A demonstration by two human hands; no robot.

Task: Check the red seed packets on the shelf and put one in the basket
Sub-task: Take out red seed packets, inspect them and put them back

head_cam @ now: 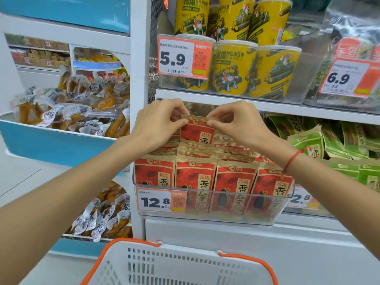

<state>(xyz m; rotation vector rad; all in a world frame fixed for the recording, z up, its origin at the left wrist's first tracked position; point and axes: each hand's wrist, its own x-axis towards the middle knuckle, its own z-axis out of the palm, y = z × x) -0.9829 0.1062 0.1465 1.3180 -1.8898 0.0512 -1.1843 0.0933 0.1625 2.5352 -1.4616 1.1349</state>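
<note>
Several red seed packets (234, 182) with tan tops stand in rows inside a clear shelf bin (267, 214). One red seed packet (197, 131) in a back row is raised above the others. My left hand (158, 120) pinches its top left corner and my right hand (236, 122) pinches its top right corner. A red string is tied around my right wrist. The white basket (176, 266) with orange rim sits at the bottom of the view, below the bin, with nothing visible inside.
Green seed packets (337, 140) fill the bin to the right. Yellow snack cans (236, 64) stand on the shelf above, close over my hands. Vacuum-packed snacks (78, 108) lie in blue-fronted bins at left. A white upright post (139, 58) separates the two shelf units.
</note>
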